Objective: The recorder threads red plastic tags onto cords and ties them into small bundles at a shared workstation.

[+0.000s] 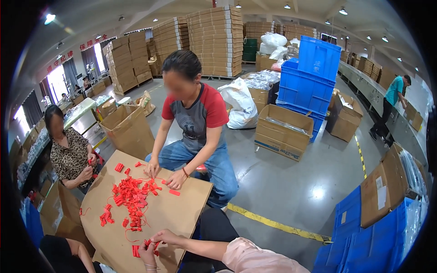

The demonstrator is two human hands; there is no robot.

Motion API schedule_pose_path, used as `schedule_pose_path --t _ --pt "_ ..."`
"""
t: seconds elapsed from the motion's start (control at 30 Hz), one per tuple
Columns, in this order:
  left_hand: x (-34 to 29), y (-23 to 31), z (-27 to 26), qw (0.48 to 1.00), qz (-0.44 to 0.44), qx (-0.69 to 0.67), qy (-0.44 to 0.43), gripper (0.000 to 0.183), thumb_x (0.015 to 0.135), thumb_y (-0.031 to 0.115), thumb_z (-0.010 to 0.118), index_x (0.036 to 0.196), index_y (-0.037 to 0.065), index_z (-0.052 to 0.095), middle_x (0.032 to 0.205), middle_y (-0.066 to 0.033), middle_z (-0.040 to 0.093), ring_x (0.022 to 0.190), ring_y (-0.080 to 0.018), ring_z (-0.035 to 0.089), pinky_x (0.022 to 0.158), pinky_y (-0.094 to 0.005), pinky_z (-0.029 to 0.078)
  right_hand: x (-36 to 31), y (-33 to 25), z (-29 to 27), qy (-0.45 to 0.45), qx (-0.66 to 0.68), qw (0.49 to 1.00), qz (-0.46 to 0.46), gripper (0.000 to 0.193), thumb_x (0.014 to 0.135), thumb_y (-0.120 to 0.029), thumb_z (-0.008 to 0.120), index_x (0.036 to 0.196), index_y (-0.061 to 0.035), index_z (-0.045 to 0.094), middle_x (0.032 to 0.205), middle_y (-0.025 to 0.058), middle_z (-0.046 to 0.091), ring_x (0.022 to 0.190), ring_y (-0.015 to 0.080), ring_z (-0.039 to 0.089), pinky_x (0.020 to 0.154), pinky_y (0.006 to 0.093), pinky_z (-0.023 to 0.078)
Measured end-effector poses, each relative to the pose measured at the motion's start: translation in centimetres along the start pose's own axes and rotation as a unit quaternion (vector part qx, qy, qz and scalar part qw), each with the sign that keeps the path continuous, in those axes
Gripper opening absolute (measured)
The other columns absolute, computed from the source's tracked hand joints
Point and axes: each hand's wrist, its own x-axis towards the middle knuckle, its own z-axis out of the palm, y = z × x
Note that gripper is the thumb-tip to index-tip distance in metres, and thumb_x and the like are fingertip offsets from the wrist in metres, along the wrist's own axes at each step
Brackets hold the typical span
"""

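Observation:
My left hand [147,255] is closed on a small red corded piece [155,248] at the near edge of a cardboard-topped table [182,204]. My right hand [165,237] comes in from the right in a pink sleeve, its fingers pinched together at the same red piece. Small red strips [135,251] lie just left of my left hand. Beyond my hands spreads a loose pile of red corded pieces [132,193], some with thin red strings trailing out. What exactly the red piece is, I cannot make out.
Across the table a seated person [195,113] handles red pieces; another person [68,150] sits at the left. Part of a third person [79,255] shows at lower left. Open cartons [282,132], blue crates [305,86] and a yellow floor line [273,223] are to the right.

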Motion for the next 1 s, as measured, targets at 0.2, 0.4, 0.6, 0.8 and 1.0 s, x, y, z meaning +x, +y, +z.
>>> schedule_pose_path --t 0.2,0.4,0.6,0.8,1.0 --pt "-0.2 0.5 -0.4 0.999 -0.006 -0.025 0.034 0.007 0.073 0.000 0.059 0.070 0.005 0.055 0.064 0.0055 0.049 0.055 -0.0036 0.042 0.049 -0.0174 0.034 -0.1 -0.6 0.6 -0.012 -0.004 1.000 0.012 0.016 0.079 -0.018 0.058 0.087 -0.0060 0.066 0.072 -0.0011 0.061 0.064 0.0051 0.052 0.053 0.0209 0.038" --pt "-0.4 0.5 0.0 1.000 0.013 0.007 0.021 0.009 0.071 -0.003 0.051 0.071 0.005 0.055 0.063 0.0032 0.051 0.051 -0.0033 0.039 0.046 -0.0177 0.030 1.2 0.2 -0.5 -0.070 -0.130 0.979 -0.137 0.012 0.073 -0.005 0.056 0.080 0.0009 0.063 0.067 0.0031 0.061 0.062 0.0091 0.055 0.060 0.0250 0.046" --pt "-0.6 0.4 0.3 0.999 0.037 0.009 -0.021 0.008 0.070 -0.002 0.050 0.068 0.005 0.053 0.061 0.0029 0.050 0.049 -0.0033 0.039 0.044 -0.0171 0.029 0.6 -0.2 -1.1 -0.048 -0.245 0.955 -0.161 0.012 0.070 -0.008 0.058 0.077 0.0007 0.063 0.064 0.0058 0.061 0.059 0.0106 0.055 0.057 0.0253 0.045" --pt "0.5 -2.4 0.1 0.999 -0.011 -0.027 -0.020 0.009 0.073 0.000 0.048 0.067 0.007 0.051 0.054 0.0024 0.048 0.042 -0.0045 0.037 0.037 -0.0182 0.030 -1.4 0.4 0.2 0.067 -0.317 0.926 -0.191 0.015 0.069 -0.014 0.058 0.072 0.0004 0.059 0.063 0.0110 0.059 0.060 0.0175 0.058 0.056 0.0295 0.045" --pt "-1.2 -2.2 -1.0 0.998 0.013 -0.025 0.049 0.009 0.074 0.005 0.051 0.067 0.010 0.052 0.052 0.0030 0.045 0.041 -0.0044 0.037 0.037 -0.0182 0.029 -2.8 0.9 3.0 0.103 -0.425 0.846 -0.305 0.022 0.072 -0.022 0.055 0.079 -0.0018 0.058 0.067 0.0146 0.057 0.063 0.0272 0.056 0.057 0.0376 0.043"
